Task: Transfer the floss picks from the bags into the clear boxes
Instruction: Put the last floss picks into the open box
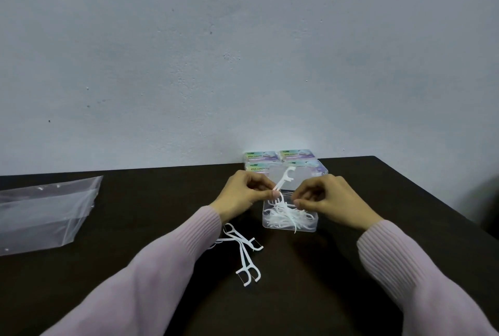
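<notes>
Your left hand point(244, 195) pinching floss pick point(283, 180) over open clear box point(290, 218); your right hand point(324, 198) pinching picks inside; loose picks point(244, 252) lying beside.

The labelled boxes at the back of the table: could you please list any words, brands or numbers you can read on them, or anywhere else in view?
Nothing here is legible.
Labelled boxes: coloured labels with dark print lines, too small and blurred to read.
Open clear box: no print visible.
Plastic bag: no print visible.

Single head-worn wide-angle view, looking forward and down, close over a dark table point(310, 281) set against a pale wall point(243, 52)
</notes>
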### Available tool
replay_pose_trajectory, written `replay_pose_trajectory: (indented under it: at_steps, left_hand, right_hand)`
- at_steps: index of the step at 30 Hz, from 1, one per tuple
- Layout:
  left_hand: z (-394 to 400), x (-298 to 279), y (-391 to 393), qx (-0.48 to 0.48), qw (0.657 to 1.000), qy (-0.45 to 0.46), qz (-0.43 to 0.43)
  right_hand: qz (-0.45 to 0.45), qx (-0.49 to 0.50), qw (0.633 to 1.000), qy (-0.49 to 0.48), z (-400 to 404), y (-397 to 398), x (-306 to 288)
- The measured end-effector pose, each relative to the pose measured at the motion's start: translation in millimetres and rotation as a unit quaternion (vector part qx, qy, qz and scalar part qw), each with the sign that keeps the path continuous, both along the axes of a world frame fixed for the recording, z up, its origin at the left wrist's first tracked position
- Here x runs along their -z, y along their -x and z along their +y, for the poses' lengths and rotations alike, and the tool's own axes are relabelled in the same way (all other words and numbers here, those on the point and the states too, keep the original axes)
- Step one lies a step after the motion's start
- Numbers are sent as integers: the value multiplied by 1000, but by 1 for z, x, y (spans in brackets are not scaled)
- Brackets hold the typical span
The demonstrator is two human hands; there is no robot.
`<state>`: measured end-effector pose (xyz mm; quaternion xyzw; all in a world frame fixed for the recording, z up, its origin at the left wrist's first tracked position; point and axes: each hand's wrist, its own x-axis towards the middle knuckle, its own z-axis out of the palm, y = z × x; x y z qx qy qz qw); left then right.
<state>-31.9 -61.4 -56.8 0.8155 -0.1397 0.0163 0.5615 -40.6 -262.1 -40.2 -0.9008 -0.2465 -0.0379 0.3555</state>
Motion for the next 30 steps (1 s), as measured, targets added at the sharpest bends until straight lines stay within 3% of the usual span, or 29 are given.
replay_pose_trajectory:
  at_steps: [7,15,19,26,30]
  left_hand:
    - [-12,2,3,-62,966,-219,-123]
    - [-17,0,5,-96,948,-264,-147]
    - [-13,-2,6,-73,948,-278,-139]
    - [-2,-7,7,-24,970,-215,-110]
    - [16,-11,20,20,968,-224,-113]
  right_hand:
    - [-8,97,995,33,-7,-3,5]
    - [-7,74,987,141,6,5,5]
    - [-32,73,990,113,3,4,6]
    - [-55,62,994,67,3,1,12]
    - [-69,15,997,44,16,8,9]
